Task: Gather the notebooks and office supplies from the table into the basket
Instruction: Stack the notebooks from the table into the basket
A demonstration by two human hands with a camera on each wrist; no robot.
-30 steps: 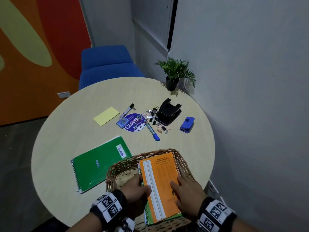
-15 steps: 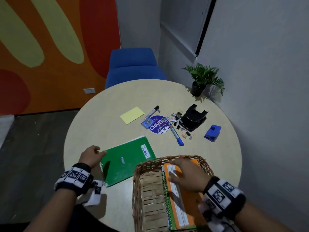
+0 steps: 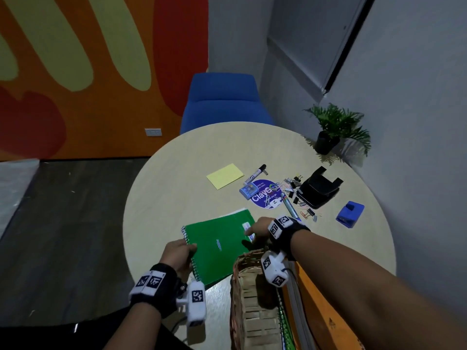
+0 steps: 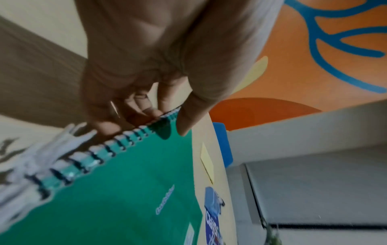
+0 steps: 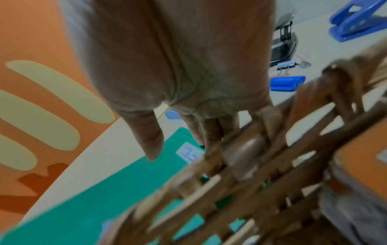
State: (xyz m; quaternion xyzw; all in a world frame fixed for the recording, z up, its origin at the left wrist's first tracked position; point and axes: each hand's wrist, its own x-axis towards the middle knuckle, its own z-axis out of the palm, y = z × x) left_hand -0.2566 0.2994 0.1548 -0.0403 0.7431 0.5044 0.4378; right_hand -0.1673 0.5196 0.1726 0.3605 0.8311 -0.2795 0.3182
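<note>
Green spiral notebook [image 3: 219, 245]: lying flat on the round table [image 3: 177, 188], near edge, just left of the wicker basket [image 3: 243, 294] w/ its right corner tucked against the basket rim. Not yet in.

Progress, judging roughly: early-mid. Already sitting in basket: orange notebook [image 3: 318, 306] plus another green-edged one under it. Remaining on table besides the green one: yellow sticky pad [image 3: 225, 176], black marker [image 3: 256, 173], small blue box [image 3: 249, 192], round purple sticker [image 3: 265, 198], blue pen [image 3: 290, 208], scattered binder clips & paper clips [image 3: 294, 185], black hole punch [image 3: 318, 192], blue punch [image 3: 350, 213]. So most small stuff remaining.

Left hand [image 3: 177, 253]: gripping notebook at the spiral edge, far-left corner; in wrist view, thumb [image 4: 188, 119] on top of the cover beside the coil, fingertips [image 4: 150, 112] curling under the binding. Pinching, narrow.

Right hand [image 3: 260, 229]: reaching over the basket rim to the notebook's right edge by the white label [image 3: 246, 226]; thumb [image 5: 150, 137] extending above the cover, fingers [image 5: 211, 131] pointing down behind the rim, fairly straight. Touching or not — unable to tell, rim hiding tips.

Seemingly setting up a two-handed lift into the basket.

Further out: blue chair [image 3: 222, 102], potted plant [image 3: 333, 130].
</note>
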